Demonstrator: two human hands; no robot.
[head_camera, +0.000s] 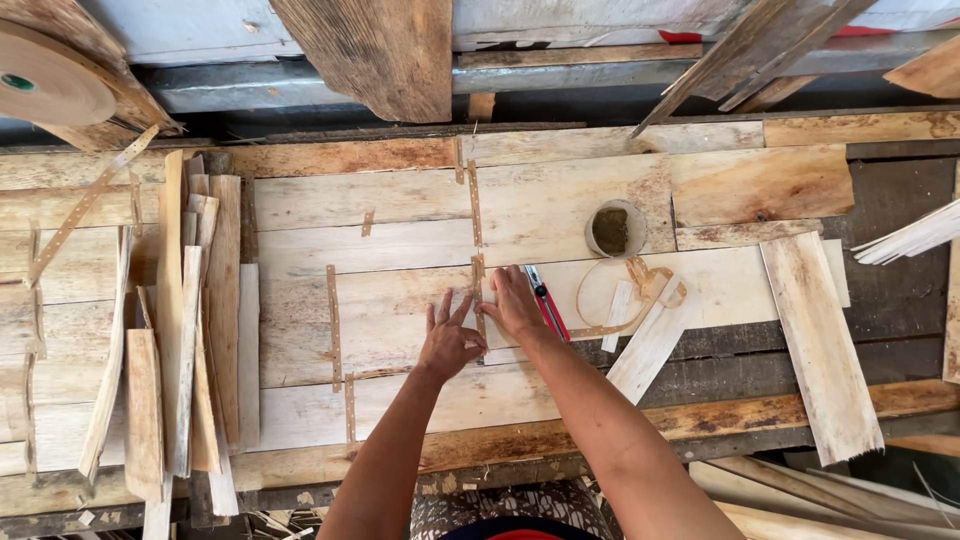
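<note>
Left hand (447, 340) flat, fingers spread, pressing pale thin wood veneer sheets (400, 320) on the desk (560, 435). Right hand (513, 303) just beside it, fingers together, flat on the narrow brown perforated tape strip (477, 262); neither hand grips anything. Strip lies between the hands over the sheet seam, long axis running away from the person. Sheets are light, grainy, long axis sideways. Red-handled cutter (546, 303) touches the right hand's outer side. Beyond it, loose tape curl (630, 295), round cup (613, 229). Far left, stacked veneer slats (190, 330).
</note>
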